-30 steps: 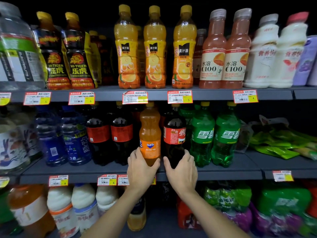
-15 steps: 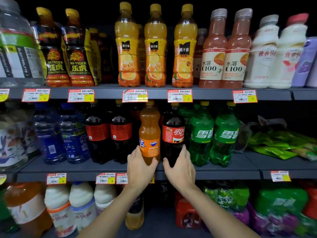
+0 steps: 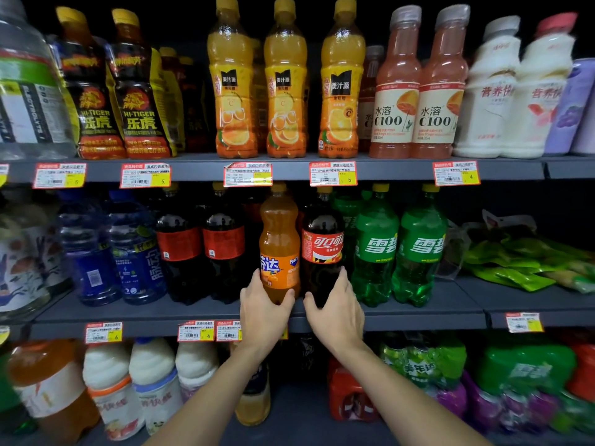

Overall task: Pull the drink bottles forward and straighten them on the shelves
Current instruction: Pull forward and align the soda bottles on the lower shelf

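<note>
Orange Fanta bottle (image 3: pixel 279 246) and cola bottle (image 3: pixel 323 249) side by side on the middle shelf (image 3: pixel 418 313), left hand (image 3: pixel 264 312) curled round one base, right hand (image 3: pixel 336 312) gripping the other; stay low, square the labels, ease both to the lip

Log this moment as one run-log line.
left hand: grips Fanta | right hand: grips cola | both upright on middle shelf

Of the person, 2 bare forearms show, the left forearm (image 3: pixel 209 397) and the right forearm (image 3: pixel 402 391), smooth and slim, each ending in a bare grip: left grip (image 3: pixel 264 312), right grip (image 3: pixel 338 312).
</note>
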A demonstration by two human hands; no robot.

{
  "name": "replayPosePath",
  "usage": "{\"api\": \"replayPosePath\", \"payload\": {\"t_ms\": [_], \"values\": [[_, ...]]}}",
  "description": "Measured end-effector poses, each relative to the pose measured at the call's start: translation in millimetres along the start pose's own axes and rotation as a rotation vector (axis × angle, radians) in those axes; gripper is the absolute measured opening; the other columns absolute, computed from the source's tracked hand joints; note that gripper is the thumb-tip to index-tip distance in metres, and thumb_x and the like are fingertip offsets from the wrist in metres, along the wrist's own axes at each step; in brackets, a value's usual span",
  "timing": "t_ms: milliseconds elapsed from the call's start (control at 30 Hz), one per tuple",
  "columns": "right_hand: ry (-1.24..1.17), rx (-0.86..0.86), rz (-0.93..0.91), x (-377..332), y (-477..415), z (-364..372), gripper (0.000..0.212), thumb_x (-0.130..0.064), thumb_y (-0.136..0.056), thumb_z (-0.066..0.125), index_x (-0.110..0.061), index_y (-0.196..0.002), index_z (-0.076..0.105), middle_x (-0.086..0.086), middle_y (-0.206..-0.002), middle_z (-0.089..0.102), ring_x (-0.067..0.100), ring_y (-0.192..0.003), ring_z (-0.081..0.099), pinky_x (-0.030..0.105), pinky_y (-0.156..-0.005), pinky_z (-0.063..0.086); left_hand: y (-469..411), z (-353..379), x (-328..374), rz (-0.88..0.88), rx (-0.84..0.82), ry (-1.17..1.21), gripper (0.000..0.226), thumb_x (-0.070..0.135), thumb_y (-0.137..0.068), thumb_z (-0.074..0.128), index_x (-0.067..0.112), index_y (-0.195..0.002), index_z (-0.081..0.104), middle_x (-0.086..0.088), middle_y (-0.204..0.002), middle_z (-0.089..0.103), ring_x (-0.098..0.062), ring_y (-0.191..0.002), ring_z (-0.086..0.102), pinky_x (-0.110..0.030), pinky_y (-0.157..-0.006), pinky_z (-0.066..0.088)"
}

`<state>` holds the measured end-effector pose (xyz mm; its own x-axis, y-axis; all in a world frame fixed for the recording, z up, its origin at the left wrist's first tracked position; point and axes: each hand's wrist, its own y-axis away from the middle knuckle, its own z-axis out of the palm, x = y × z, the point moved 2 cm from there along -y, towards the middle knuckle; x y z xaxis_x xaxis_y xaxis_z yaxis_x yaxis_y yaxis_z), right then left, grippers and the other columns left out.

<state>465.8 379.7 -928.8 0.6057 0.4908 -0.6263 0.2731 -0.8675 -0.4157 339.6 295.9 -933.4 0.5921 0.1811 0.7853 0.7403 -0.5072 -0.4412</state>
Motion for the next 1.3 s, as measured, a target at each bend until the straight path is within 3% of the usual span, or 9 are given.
{"api": "replayPosePath", "payload": {"t_ms": [300,400,500,633,767,900,1033,1200,1300], "values": [[0.018,0.147,0.138,-4.1,1.1,-1.3,0.090,-0.060,-0.076,0.077,-0.013,-0.142,0.040,0.010,-0.128,0.055,0.032,-0.114,0.060,0.040,-0.094,0.048,-2.3,3.0,0.3,-0.046,0.053,-0.089,0.085,0.056,-0.076,0.079,0.014,-0.142,0.046,-0.007,-0.130,0.052,-0.022,-0.123,0.040,-0.038,-0.102,0.039],[0.051,0.154,0.096,-0.6,4.7,0.3,0.093,-0.066,-0.079,0.070,-0.011,-0.147,0.037,0.011,-0.131,0.054,0.031,-0.115,0.060,0.041,-0.094,0.049,-1.9,3.5,-3.2,-0.015,0.026,-0.058,0.081,0.053,-0.077,0.079,0.018,-0.142,0.046,-0.001,-0.129,0.053,-0.019,-0.122,0.042,-0.034,-0.097,0.040],[0.100,0.138,0.038,3.2,9.5,4.7,0.092,-0.062,-0.086,0.064,-0.007,-0.152,0.032,0.012,-0.142,0.051,0.031,-0.121,0.058,0.041,-0.095,0.048,-2.7,4.2,-3.6,-0.009,-0.031,0.011,0.070,0.049,-0.077,0.080,0.025,-0.134,0.048,0.010,-0.114,0.055,-0.017,-0.117,0.047,-0.031,-0.090,0.041],[0.064,0.121,0.021,1.0,4.4,1.3,0.094,-0.063,-0.088,0.060,-0.008,-0.156,0.026,0.009,-0.154,0.043,0.030,-0.128,0.056,0.041,-0.095,0.049,-7.3,2.1,-5.4,-0.016,-0.043,0.017,0.073,0.050,-0.075,0.083,0.024,-0.134,0.049,0.011,-0.112,0.056,-0.016,-0.118,0.048,-0.035,-0.094,0.046],[0.054,0.103,0.027,-0.6,-2.4,-2.1,0.096,-0.060,-0.087,0.066,-0.009,-0.156,0.025,0.007,-0.147,0.049,0.029,-0.126,0.057,0.040,-0.091,0.050,-7.2,2.3,-5.4,-0.060,-0.019,-0.026,0.086,0.053,-0.073,0.083,0.018,-0.142,0.046,0.001,-0.127,0.060,-0.019,-0.124,0.046,-0.038,-0.098,0.045],[0.071,0.101,0.014,3.2,-3.9,-5.0,0.094,-0.061,-0.087,0.066,-0.009,-0.155,0.028,0.007,-0.145,0.051,0.029,-0.125,0.057,0.040,-0.093,0.049,-4.5,5.2,-2.8,-0.062,0.035,-0.063,0.090,0.056,-0.070,0.085,0.015,-0.141,0.047,-0.003,-0.128,0.061,-0.021,-0.123,0.047,-0.037,-0.096,0.045],[0.165,0.134,-0.087,13.5,-2.7,-11.0,0.090,-0.064,-0.087,0.063,-0.008,-0.151,0.035,0.007,-0.140,0.052,0.025,-0.126,0.054,0.038,-0.091,0.050,-8.9,2.1,-9.1,-0.036,-0.019,-0.086,0.094,0.059,-0.070,0.083,0.017,-0.144,0.044,-0.001,-0.131,0.059,-0.020,-0.125,0.047,-0.036,-0.097,0.044],[0.125,0.191,-0.147,28.3,7.7,-9.6,0.084,-0.061,-0.080,0.072,-0.010,-0.142,0.047,0.002,-0.116,0.049,0.025,-0.102,0.061,0.038,-0.075,0.053,-12.1,0.8,-11.3,0.027,-0.144,-0.021,0.093,0.044,-0.068,0.090,0.025,-0.144,0.040,0.002,-0.131,0.058,-0.020,-0.125,0.051,-0.039,-0.102,0.046],[0.098,0.140,-0.206,44.6,9.6,-10.2,0.080,-0.060,-0.081,0.069,-0.016,-0.144,0.046,-0.004,-0.111,0.045,0.022,-0.094,0.062,0.037,-0.077,0.052,-15.9,-4.3,-15.7,0.026,-0.207,-0.038,0.103,0.035,-0.069,0.092,0.023,-0.152,0.032,-0.003,-0.139,0.055,-0.022,-0.130,0.051,-0.047,-0.108,0.046]]}}
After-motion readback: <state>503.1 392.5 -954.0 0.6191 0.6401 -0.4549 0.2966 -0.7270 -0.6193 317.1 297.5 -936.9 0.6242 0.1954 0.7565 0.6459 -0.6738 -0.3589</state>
